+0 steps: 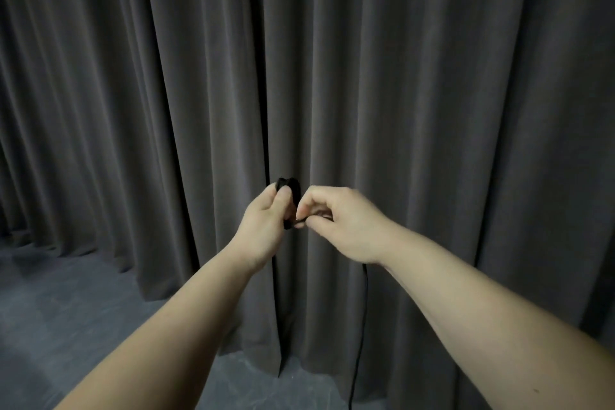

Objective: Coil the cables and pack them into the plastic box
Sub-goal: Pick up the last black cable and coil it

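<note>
both arms out in front of you, chest height. your left hand grips a small black coil of cable, thumb pressed on its face. your right hand pinches the cable's loose strand just beside the coil; the tail hangs below your right wrist toward the grey floor. dark curtain behind.
</note>
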The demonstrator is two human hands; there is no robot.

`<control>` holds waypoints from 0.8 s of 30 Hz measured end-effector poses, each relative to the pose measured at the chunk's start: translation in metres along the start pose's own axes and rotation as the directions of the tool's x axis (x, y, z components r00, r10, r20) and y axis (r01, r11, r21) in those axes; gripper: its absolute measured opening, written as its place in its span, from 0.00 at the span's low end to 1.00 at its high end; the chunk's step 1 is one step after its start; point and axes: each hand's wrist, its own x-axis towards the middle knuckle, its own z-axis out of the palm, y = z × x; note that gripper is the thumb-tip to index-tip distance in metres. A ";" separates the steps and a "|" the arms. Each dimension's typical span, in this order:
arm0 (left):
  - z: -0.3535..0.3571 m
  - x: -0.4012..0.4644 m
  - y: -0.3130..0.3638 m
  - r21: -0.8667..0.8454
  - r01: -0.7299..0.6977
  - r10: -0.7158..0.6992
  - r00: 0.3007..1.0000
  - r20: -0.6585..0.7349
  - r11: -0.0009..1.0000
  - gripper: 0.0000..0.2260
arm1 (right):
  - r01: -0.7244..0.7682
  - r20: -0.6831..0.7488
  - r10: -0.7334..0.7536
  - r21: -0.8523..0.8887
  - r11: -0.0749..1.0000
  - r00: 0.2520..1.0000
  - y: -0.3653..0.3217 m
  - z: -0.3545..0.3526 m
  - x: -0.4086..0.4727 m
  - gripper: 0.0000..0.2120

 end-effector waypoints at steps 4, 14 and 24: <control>0.004 -0.003 0.002 0.036 0.007 -0.013 0.987 0.159 0.999 0.13 | 0.007 -0.133 0.006 0.098 0.995 0.991 0.003 -0.001 -0.001 0.10; 0.006 -0.007 0.002 -0.157 0.087 -0.004 0.885 0.466 0.984 0.11 | -0.049 -0.236 0.130 0.323 0.945 0.963 0.018 -0.017 0.003 0.10; 0.009 -0.008 0.006 -0.170 0.105 -0.016 0.890 0.456 0.980 0.13 | 0.011 -0.332 0.167 0.475 0.880 0.929 0.026 -0.014 0.005 0.09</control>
